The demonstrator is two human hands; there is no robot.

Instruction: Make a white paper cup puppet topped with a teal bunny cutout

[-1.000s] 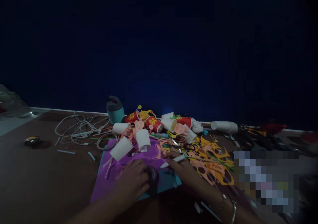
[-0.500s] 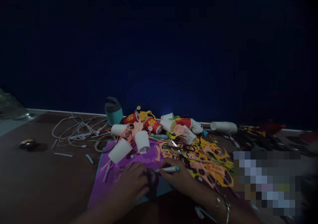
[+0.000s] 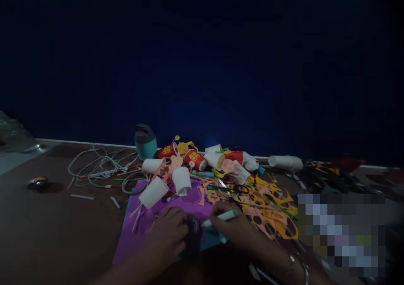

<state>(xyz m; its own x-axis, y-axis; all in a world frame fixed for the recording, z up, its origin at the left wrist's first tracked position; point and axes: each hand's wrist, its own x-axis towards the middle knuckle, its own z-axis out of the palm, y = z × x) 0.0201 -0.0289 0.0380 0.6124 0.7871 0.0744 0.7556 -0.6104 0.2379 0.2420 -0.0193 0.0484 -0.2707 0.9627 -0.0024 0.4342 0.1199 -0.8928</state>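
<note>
My right hand point(image 3: 230, 224) is closed around a white marker point(image 3: 224, 217) with a green end, its tip pointing left. Just left of the tip, my left hand point(image 3: 172, 234) is closed on a dark round object point(image 3: 193, 228), which is blurred and dim. Both hands are over a purple sheet point(image 3: 132, 234) that lies on a blue one. Behind my left hand, two white paper cups point(image 3: 153, 191) lie or lean on the purple sheet. Scissors point(image 3: 233, 188) rest beyond my right hand.
Cut orange and yellow scraps point(image 3: 277, 192) spread at right. Red cups point(image 3: 195, 159), a teal container point(image 3: 145, 142) and tangled white cables point(image 3: 101, 167) stand or lie at the back. More white cups point(image 3: 285, 163) lie at back right, and a shiny dark object point(image 3: 38, 183) at left.
My right hand and the marker have shifted right, and the marker is more tilted. The dark object in my left hand has turned and looks more blurred.
</note>
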